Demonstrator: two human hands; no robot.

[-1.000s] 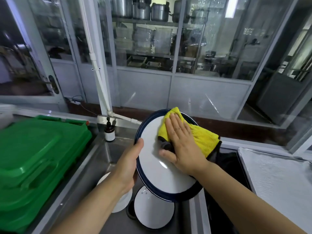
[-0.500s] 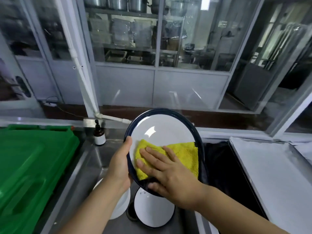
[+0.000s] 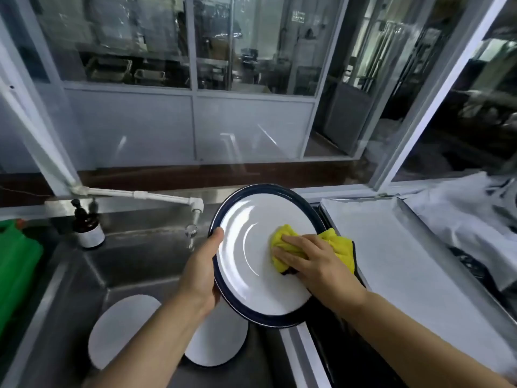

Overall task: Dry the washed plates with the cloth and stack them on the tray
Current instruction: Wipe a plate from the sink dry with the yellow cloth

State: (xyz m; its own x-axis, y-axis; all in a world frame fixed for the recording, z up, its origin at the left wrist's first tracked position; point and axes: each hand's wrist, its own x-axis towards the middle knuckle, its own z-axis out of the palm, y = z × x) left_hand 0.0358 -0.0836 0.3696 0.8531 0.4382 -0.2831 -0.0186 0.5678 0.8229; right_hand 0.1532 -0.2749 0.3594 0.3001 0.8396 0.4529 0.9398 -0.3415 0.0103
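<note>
A white plate with a dark blue rim (image 3: pixel 251 264) is held tilted above the sink's right edge. My left hand (image 3: pixel 202 273) grips its left rim, thumb on the face. My right hand (image 3: pixel 313 261) presses a bunched yellow cloth (image 3: pixel 285 242) against the right part of the plate's face, fingers curled over the cloth. Two more white plates lie in the steel sink below: one (image 3: pixel 120 329) at the left, one (image 3: pixel 218 343) partly hidden under my left forearm. The tray (image 3: pixel 391 261), lined with white, lies flat to the right.
A steel sink basin (image 3: pixel 134 264) with a white tap pipe (image 3: pixel 167 198) and a brown bottle (image 3: pixel 88 228) at its back. A green plastic crate (image 3: pixel 16 264) stands at the left. White crumpled plastic (image 3: pixel 470 214) lies beyond the tray. Glass partitions stand behind.
The cloth and my right hand have slid from the plate's lower middle to its right side. The view has turned right, showing more of the tray and less of the green crate.
</note>
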